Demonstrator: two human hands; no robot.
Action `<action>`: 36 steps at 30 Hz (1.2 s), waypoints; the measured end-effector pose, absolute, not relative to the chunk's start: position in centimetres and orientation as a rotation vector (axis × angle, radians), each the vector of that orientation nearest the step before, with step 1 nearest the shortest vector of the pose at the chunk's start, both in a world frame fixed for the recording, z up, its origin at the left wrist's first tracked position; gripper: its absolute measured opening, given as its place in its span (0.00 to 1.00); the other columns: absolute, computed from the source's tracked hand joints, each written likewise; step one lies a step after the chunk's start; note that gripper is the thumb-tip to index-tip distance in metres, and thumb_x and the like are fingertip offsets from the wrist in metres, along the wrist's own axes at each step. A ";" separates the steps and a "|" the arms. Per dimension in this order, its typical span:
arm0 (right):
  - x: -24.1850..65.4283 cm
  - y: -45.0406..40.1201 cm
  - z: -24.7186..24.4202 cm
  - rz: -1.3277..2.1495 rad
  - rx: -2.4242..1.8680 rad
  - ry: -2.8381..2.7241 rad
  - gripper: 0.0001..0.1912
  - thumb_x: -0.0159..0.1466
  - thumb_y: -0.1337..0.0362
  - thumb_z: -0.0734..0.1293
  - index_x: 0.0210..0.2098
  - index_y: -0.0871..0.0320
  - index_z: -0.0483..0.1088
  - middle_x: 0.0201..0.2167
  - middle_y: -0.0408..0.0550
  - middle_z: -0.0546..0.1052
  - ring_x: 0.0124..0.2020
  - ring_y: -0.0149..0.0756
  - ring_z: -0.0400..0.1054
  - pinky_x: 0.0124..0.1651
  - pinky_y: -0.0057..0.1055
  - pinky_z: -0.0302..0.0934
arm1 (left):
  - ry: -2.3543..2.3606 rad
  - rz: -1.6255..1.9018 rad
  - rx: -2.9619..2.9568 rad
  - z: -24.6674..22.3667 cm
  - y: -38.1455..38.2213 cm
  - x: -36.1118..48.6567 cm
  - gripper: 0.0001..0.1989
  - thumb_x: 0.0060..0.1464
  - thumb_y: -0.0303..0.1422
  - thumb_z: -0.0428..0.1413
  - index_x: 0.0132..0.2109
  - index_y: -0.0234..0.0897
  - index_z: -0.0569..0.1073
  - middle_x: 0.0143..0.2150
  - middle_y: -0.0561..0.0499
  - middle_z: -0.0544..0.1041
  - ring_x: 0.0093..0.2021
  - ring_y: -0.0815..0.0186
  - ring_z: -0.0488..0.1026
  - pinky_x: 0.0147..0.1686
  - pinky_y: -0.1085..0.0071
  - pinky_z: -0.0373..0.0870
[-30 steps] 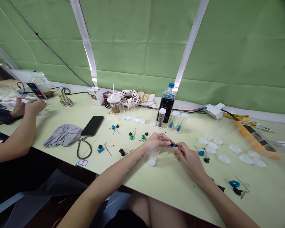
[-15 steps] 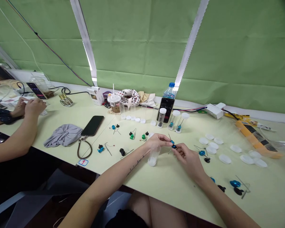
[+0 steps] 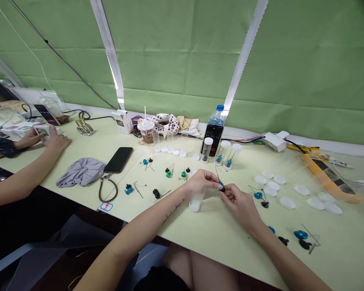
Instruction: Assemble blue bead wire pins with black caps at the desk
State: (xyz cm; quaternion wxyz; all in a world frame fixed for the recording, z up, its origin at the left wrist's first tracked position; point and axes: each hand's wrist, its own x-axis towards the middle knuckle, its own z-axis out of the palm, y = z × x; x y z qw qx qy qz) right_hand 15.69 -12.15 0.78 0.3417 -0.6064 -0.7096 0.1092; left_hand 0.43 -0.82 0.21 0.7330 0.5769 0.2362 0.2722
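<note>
Fitting [image 3: 221, 186], blue and black, pinched by left hand [image 3: 204, 179] and right hand [image 3: 237, 199], with clear tube [image 3: 195, 202] crowding left wrist [image 3: 186, 189].

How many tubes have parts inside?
3, in a row: left tube in front of the timer phone, then middle tube and right tube beside it. None seem hidden.

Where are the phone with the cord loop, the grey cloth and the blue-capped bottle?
Phone with the cord loop [image 3: 118, 160]: head view, middle of its dark screen.
Grey cloth [image 3: 81, 173]: head view, its folded middle.
Blue-capped bottle [image 3: 220, 108]: head view, its cap.
</note>
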 end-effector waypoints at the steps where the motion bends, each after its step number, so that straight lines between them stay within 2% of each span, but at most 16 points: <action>1: 15.7 -12.2 0.8 0.295 -1.573 -1.842 0.10 0.65 0.54 0.59 0.38 0.54 0.64 0.23 0.41 0.73 0.23 0.32 0.68 0.27 0.28 0.61 | 0.516 0.601 1.292 0.2 -0.8 0.4 0.18 0.31 0.35 0.69 0.30 0.29 0.76 0.29 0.50 0.75 0.30 0.71 0.70 0.35 0.71 0.65; 7: 15.8 -12.1 1.1 0.372 -1.581 -1.758 0.12 0.64 0.51 0.61 0.37 0.53 0.65 0.26 0.43 0.76 0.24 0.33 0.69 0.30 0.29 0.63 | 0.504 0.642 1.256 0.5 -0.9 0.4 0.18 0.33 0.36 0.69 0.32 0.29 0.76 0.31 0.48 0.77 0.31 0.70 0.72 0.38 0.71 0.66; 11: 16.2 -12.1 1.4 0.459 -1.571 -1.657 0.16 0.64 0.49 0.60 0.44 0.53 0.65 0.29 0.45 0.77 0.26 0.35 0.70 0.31 0.31 0.64 | 0.406 0.635 1.086 1.3 -1.2 -0.1 0.20 0.38 0.39 0.67 0.36 0.30 0.73 0.37 0.44 0.78 0.37 0.65 0.76 0.44 0.65 0.69; 14: 16.5 -12.0 1.4 0.519 -1.524 -1.498 0.18 0.65 0.49 0.57 0.47 0.54 0.64 0.29 0.45 0.75 0.25 0.33 0.68 0.30 0.30 0.63 | 0.384 0.527 1.061 1.7 -1.3 -0.4 0.23 0.39 0.42 0.67 0.38 0.30 0.73 0.37 0.42 0.78 0.34 0.64 0.76 0.40 0.64 0.71; 20: 17.1 -11.3 1.8 0.840 -1.289 -1.118 0.19 0.62 0.48 0.62 0.43 0.56 0.69 0.25 0.43 0.67 0.22 0.28 0.59 0.24 0.26 0.55 | 0.440 0.438 1.121 1.3 -1.0 -0.3 0.24 0.37 0.41 0.67 0.40 0.28 0.76 0.32 0.46 0.78 0.24 0.73 0.72 0.31 0.73 0.69; 25: 17.3 -11.2 2.1 0.985 -1.179 -1.108 0.22 0.60 0.48 0.65 0.46 0.57 0.71 0.28 0.44 0.65 0.24 0.28 0.55 0.28 0.27 0.55 | 0.472 0.387 1.150 1.1 -0.9 -0.3 0.26 0.34 0.41 0.69 0.40 0.29 0.78 0.33 0.45 0.79 0.25 0.72 0.72 0.32 0.72 0.70; 30: 17.7 -11.2 2.0 0.995 -1.200 -1.231 0.16 0.61 0.53 0.66 0.39 0.59 0.72 0.24 0.42 0.64 0.24 0.28 0.54 0.26 0.27 0.53 | 0.467 0.295 1.246 1.1 -0.9 -0.4 0.25 0.35 0.41 0.68 0.41 0.31 0.79 0.35 0.44 0.80 0.27 0.71 0.73 0.34 0.71 0.70; 34: 17.9 -11.6 2.4 0.812 -1.274 -1.484 0.14 0.61 0.53 0.65 0.29 0.58 0.71 0.23 0.44 0.68 0.23 0.29 0.57 0.26 0.28 0.55 | 0.420 0.236 1.371 1.8 -0.9 -0.7 0.25 0.36 0.41 0.67 0.42 0.30 0.78 0.36 0.44 0.79 0.30 0.68 0.74 0.38 0.68 0.71; 36: 17.8 -11.9 2.8 0.684 -1.297 -1.684 0.15 0.63 0.54 0.63 0.28 0.57 0.71 0.23 0.44 0.70 0.23 0.30 0.60 0.27 0.29 0.57 | 0.418 0.272 1.424 2.6 -0.8 -1.0 0.25 0.38 0.43 0.66 0.41 0.31 0.78 0.38 0.43 0.79 0.30 0.68 0.74 0.38 0.67 0.72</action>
